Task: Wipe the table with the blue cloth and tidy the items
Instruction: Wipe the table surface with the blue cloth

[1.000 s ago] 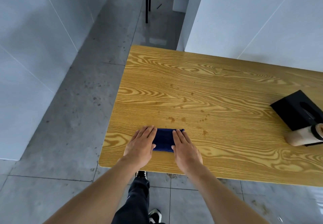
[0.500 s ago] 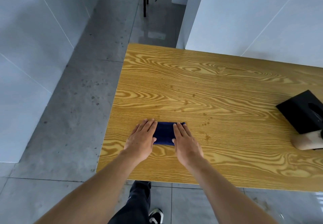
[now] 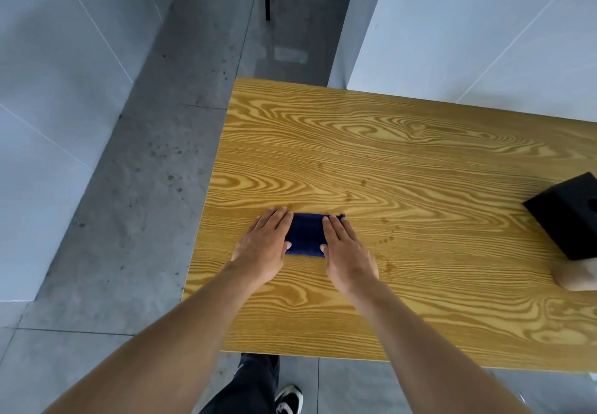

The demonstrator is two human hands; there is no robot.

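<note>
A folded dark blue cloth [image 3: 305,234] lies flat on the wooden table [image 3: 403,161], near its left end. My left hand [image 3: 263,245] presses on the cloth's left side with straight fingers. On the right side, my right hand [image 3: 347,252] presses down the same way. Only the strip of cloth between the two hands shows. A few small dark spots [image 3: 386,241] mark the wood just right of my right hand.
A black box [image 3: 568,213] sits at the table's right edge of view, with a pale beige roll-like object [image 3: 576,276] in front of it, cut off by the frame. The table's left edge drops to grey floor tiles. White walls stand behind.
Both hands have pushed the cloth away from me, farther from the near table edge. The spots that lay beyond the cloth are gone from that patch.
</note>
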